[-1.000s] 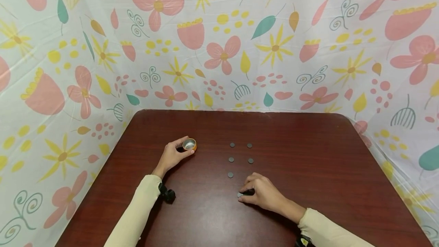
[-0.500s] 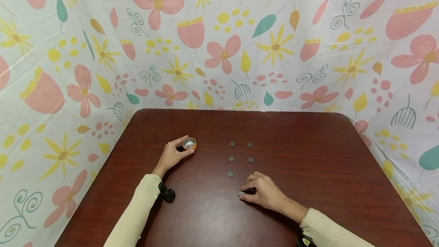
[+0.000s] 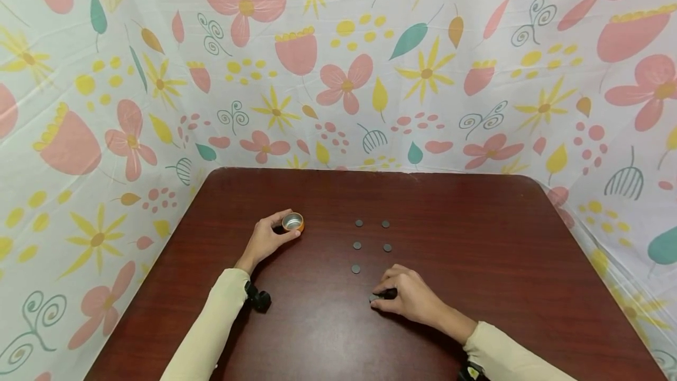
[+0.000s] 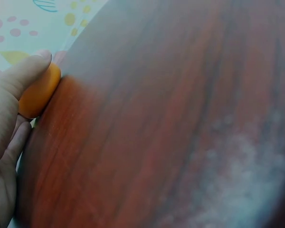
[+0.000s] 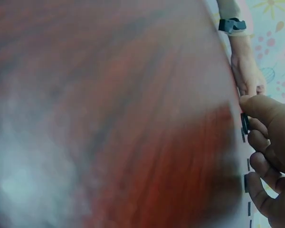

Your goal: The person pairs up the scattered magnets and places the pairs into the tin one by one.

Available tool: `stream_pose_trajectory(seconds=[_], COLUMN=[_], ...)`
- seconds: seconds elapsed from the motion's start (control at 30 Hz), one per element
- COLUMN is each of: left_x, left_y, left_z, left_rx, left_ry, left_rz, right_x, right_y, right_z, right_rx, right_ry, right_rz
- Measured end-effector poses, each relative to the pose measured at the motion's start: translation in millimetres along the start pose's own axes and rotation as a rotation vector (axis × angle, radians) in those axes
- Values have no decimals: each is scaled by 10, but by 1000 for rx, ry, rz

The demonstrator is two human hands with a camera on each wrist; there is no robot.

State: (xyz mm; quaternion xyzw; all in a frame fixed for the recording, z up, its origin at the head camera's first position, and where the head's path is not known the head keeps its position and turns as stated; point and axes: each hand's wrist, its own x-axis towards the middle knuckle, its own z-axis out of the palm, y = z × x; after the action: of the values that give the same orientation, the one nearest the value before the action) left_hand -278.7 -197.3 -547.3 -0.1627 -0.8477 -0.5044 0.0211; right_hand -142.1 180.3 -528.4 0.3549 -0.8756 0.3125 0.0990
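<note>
Head view forward-down, close wrist views, shared table (image 3: 476, 240)

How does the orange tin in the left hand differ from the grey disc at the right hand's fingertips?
The orange tin is silvery inside; the grey disc shows only grey. The tin is hollow and open-topped, the disc thin and flat. The tin is larger than the disc. Both are held: the tin by the left hand, the disc by the right hand.
</note>
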Motion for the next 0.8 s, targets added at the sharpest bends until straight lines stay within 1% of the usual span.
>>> stream_pose_trajectory(seconds=[0.1, 0.27, 0.4, 0.6, 0.8], left_x=[7, 12, 6, 6, 11], left_y=[3, 5, 11, 27, 11], left_z=[-3, -8, -10, -4, -9], left_rx=[-4, -6, -4, -2, -1], left_ry=[-6, -10, -10, -10, -14], left_rz=[-2, -14, -26, -31, -30], right_x=[15, 69, 157, 383, 657], right_y=[15, 58, 100, 154, 240], right_z=[-26, -77, -132, -217, -239], right_rx=[25, 74, 115, 167, 251], right_ry=[7, -22, -34, -1, -24], right_rz=[-17, -15, -20, -55, -41])
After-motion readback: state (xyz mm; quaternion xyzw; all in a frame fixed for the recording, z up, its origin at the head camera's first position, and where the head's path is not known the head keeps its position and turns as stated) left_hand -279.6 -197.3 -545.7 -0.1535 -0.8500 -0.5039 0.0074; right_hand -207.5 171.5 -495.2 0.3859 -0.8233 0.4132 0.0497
